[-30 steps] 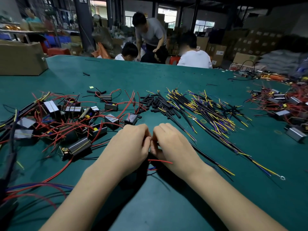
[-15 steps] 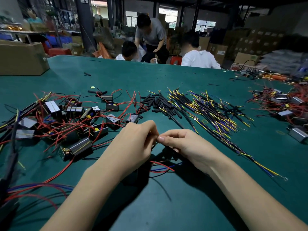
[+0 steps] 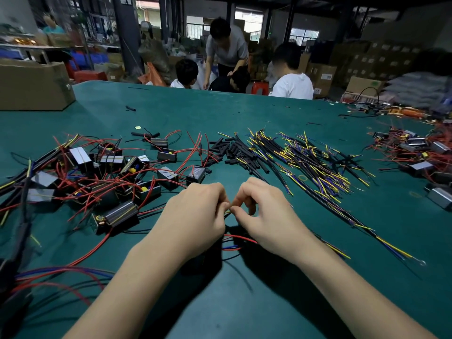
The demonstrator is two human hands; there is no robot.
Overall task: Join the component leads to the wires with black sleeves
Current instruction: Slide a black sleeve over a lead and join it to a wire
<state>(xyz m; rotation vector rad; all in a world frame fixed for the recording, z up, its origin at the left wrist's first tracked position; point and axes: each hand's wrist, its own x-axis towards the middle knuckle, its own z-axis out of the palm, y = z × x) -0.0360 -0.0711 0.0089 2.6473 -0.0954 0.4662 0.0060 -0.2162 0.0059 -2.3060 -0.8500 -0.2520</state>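
- Hands meet at the table's near middle: the left hand (image 3: pixel 195 211) and right hand (image 3: pixel 266 216) both have fingers curled, fingertips pinched together on a thin yellow wire end (image 3: pixel 228 212) between them.
- Red and blue leads (image 3: pixel 234 242) trail beneath the palms; whether a sleeve is already on this joint is hidden.
- Loose black sleeves (image 3: pixel 227 149) lie in a heap just beyond the hands, beside the bundle of yellow-and-blue wires (image 3: pixel 315 165).
- Components (image 3: pixel 122 214) with red leads crowd the left of the green table (image 3: pixel 244 111); another batch sits far right.
- Judging by these piles, most of the joining remains undone.
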